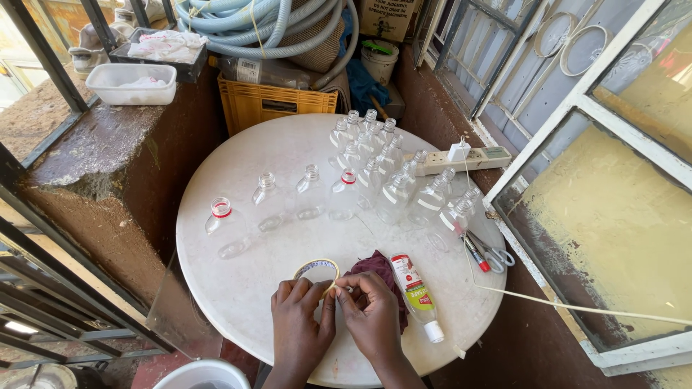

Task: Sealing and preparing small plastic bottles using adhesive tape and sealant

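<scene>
The roll of tape (316,270) stands on edge near the front of the round white desk (238,288), held between both hands. The left hand (299,317) cups its lower left side, thumb and fingers (315,287) curled against the rim. The right hand (371,313) meets it from the other side, its fingers (351,287) pinched together at the right edge of the roll, seemingly on the tape's loose end, though that end is too small to make out. Both hands are closed on the roll and touch each other at the thumbs.

Just beside the right hand, partly under it, lies a dark red cloth (377,265). To its right a small squeeze bottle (417,294) with a red and green label lies on its side, white cap toward the desk's front edge. Further right, near the rim, lie scissors (496,255) and a red marker (476,254).

Across the middle of the desk stands a row of clear empty plastic bottles (310,193), uncapped; the leftmost bottle (218,216) wears a red ring at its neck. Behind them, toward the far right, more clear bottles cluster tightly. A white power strip (472,158) rests at the far right edge. Beyond the desk sit a yellow crate (277,104), coiled blue hoses (267,25) and a white tub (132,83).
</scene>
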